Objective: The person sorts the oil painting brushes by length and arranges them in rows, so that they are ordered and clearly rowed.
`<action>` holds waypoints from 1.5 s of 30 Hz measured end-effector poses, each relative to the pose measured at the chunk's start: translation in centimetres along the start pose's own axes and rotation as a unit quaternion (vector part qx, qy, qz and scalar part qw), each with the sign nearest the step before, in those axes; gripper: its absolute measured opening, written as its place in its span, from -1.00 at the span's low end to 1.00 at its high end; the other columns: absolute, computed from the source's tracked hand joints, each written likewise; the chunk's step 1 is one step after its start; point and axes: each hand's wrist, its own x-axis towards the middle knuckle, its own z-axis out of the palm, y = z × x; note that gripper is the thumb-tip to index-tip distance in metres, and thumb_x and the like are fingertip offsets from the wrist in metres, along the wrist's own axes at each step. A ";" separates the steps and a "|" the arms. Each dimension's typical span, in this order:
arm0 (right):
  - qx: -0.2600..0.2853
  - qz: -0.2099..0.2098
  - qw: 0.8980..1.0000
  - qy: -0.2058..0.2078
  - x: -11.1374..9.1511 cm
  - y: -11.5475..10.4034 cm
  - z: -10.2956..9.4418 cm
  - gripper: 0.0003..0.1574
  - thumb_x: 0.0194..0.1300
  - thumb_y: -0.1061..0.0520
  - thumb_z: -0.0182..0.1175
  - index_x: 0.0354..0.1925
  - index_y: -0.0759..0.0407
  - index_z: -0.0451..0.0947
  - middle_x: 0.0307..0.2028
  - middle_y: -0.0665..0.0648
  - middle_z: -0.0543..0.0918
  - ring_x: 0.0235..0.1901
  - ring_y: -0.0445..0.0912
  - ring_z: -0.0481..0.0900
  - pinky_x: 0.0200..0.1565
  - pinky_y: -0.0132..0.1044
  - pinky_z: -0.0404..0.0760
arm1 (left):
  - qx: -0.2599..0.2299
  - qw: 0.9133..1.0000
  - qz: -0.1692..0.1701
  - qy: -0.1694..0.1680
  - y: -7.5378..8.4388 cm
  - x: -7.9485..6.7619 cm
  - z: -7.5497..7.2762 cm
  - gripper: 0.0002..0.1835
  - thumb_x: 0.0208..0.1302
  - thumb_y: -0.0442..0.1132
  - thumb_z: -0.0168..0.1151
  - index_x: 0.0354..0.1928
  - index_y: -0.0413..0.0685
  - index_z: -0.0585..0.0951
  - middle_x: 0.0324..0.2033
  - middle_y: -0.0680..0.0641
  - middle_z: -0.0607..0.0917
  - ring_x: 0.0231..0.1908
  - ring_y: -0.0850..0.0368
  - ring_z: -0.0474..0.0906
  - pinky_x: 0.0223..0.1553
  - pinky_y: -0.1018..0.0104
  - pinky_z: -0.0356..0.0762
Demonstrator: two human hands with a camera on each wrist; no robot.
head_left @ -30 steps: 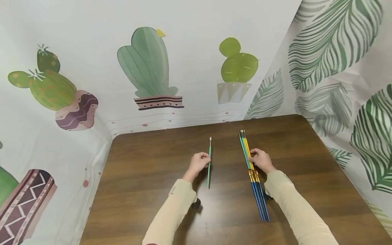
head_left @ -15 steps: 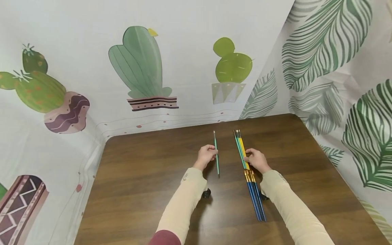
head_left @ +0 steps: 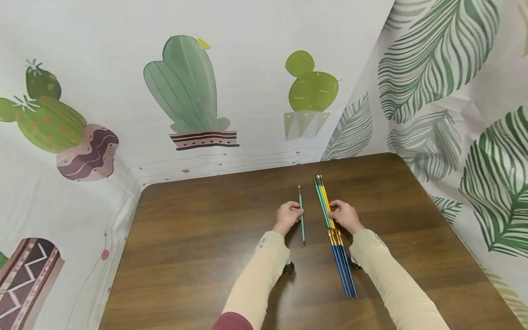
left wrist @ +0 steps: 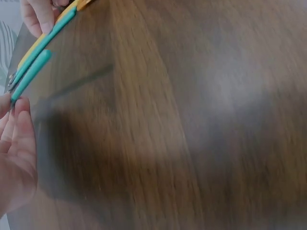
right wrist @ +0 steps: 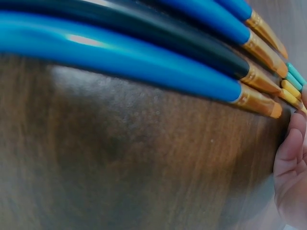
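My left hand (head_left: 288,215) pinches a green paintbrush (head_left: 302,224) near its middle; its bristles point to the far edge. In the left wrist view, the green paintbrush (left wrist: 32,74) is raised over the table and casts a shadow. To its right, green paintbrushes (head_left: 321,201) and yellow paintbrushes (head_left: 326,200) lie side by side. My right hand (head_left: 348,216) touches the yellow ones from the right with thumb and fingers. Below them lie several blue and dark-handled paintbrushes (head_left: 343,270) with gold ferrules. In the right wrist view, the right hand (right wrist: 292,167) is partly cut off.
Everything lies on a brown wooden table (head_left: 198,238). Behind it hangs a white cloth (head_left: 247,59) printed with cacti, and a leaf-printed cloth (head_left: 437,91) hangs on the right. Each wrist carries a small black camera (head_left: 288,268) under the sleeve.
My left hand has moved right with the green paintbrush, closer to the row, first away from me and then slightly back. My right hand stays at the yellow paintbrushes. The head view has shifted slightly.
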 end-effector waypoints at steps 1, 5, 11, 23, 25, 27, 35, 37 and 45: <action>-0.001 0.001 1.000 -0.002 0.0 0.0 0.0 -0.56 0.18 0.12 0.12 0.00 0.28 0.34 -0.50 0.15 0.49 -0.57 -0.11 0.43 -0.49 -0.31 0.42 | -0.002 1.000 -0.002 -0.001 0.0 0.0 0.2 -0.79 0.07 -0.33 0.21 -0.22 -0.22 0.55 -0.52 -0.07 0.63 -0.65 0.26 0.44 -0.57 0.47 0.42; 0.001 0.013 1.000 -0.004 -0.1 0.1 0.1 -0.56 0.18 0.11 0.12 0.01 0.26 0.34 -0.47 0.17 0.50 -0.54 -0.09 0.43 -0.47 -0.31 0.43 | -0.011 1.000 -0.014 -0.003 0.2 0.1 0.7 -0.80 0.08 -0.32 0.21 -0.22 -0.20 0.56 -0.52 -0.05 0.63 -0.64 0.26 0.43 -0.57 0.46 0.41; 0.007 0.007 1.000 -0.001 -0.4 -0.2 0.1 -0.55 0.17 0.09 0.13 0.00 0.26 0.35 -0.47 0.16 0.50 -0.54 -0.09 0.44 -0.47 -0.33 0.42 | -0.013 1.000 -0.014 0.002 0.5 0.5 1.0 -0.80 0.08 -0.33 0.20 -0.22 -0.23 0.55 -0.52 -0.07 0.63 -0.65 0.26 0.43 -0.58 0.47 0.40; 0.000 0.016 1.000 0.002 0.0 -0.2 0.3 -0.54 0.17 0.09 0.13 0.02 0.23 0.36 -0.50 0.15 0.50 -0.57 -0.10 0.43 -0.48 -0.31 0.42 | -0.038 0.999 -0.032 -0.003 1.0 1.5 1.7 -0.77 0.02 -0.41 0.18 -0.21 -0.22 0.55 -0.50 -0.08 0.63 -0.60 0.21 0.46 -0.54 0.43 0.42; -0.003 0.018 1.000 0.005 0.0 -0.2 0.3 -0.54 0.17 0.09 0.13 0.02 0.23 0.36 -0.50 0.14 0.50 -0.57 -0.10 0.43 -0.49 -0.31 0.42 | -0.039 0.999 -0.034 0.000 1.0 1.5 2.0 -0.77 0.02 -0.40 0.19 -0.21 -0.22 0.54 -0.50 -0.07 0.63 -0.58 0.20 0.47 -0.52 0.41 0.44; -0.003 0.021 1.000 0.007 -0.1 -0.3 0.3 -0.55 0.17 0.09 0.13 0.02 0.22 0.36 -0.50 0.14 0.50 -0.57 -0.10 0.43 -0.48 -0.31 0.42 | -0.033 0.999 -0.034 0.005 1.1 1.5 2.3 -0.77 0.02 -0.38 0.20 -0.20 -0.20 0.55 -0.49 -0.07 0.63 -0.57 0.20 0.48 -0.51 0.40 0.45; -0.009 0.018 1.000 0.013 -0.1 -0.1 0.2 -0.55 0.16 0.09 0.14 0.02 0.20 0.37 -0.49 0.15 0.51 -0.56 -0.10 0.44 -0.47 -0.31 0.41 | 0.051 0.996 -0.023 0.064 1.4 1.5 3.0 -0.77 -0.01 -0.33 0.23 -0.23 -0.14 0.58 -0.49 -0.03 0.69 -0.52 0.21 0.55 -0.41 0.43 0.42; -0.011 0.016 1.000 0.015 -0.1 -0.1 0.2 -0.55 0.16 0.08 0.14 0.01 0.19 0.37 -0.49 0.15 0.51 -0.56 -0.10 0.43 -0.47 -0.31 0.41 | 0.073 0.994 -0.023 0.077 1.5 1.5 3.0 -0.77 -0.03 -0.31 0.24 -0.24 -0.13 0.59 -0.50 -0.02 0.69 -0.49 0.19 0.54 -0.39 0.42 0.40; -0.010 0.014 1.000 0.012 0.0 0.0 0.1 -0.55 0.15 0.07 0.15 0.00 0.19 0.38 -0.50 0.14 0.51 -0.57 -0.09 0.43 -0.48 -0.31 0.41 | 0.103 0.990 -0.034 0.086 1.7 1.8 3.5 -0.79 -0.04 -0.28 0.26 -0.28 -0.07 0.60 -0.50 0.00 0.69 -0.43 0.15 0.54 -0.37 0.39 0.41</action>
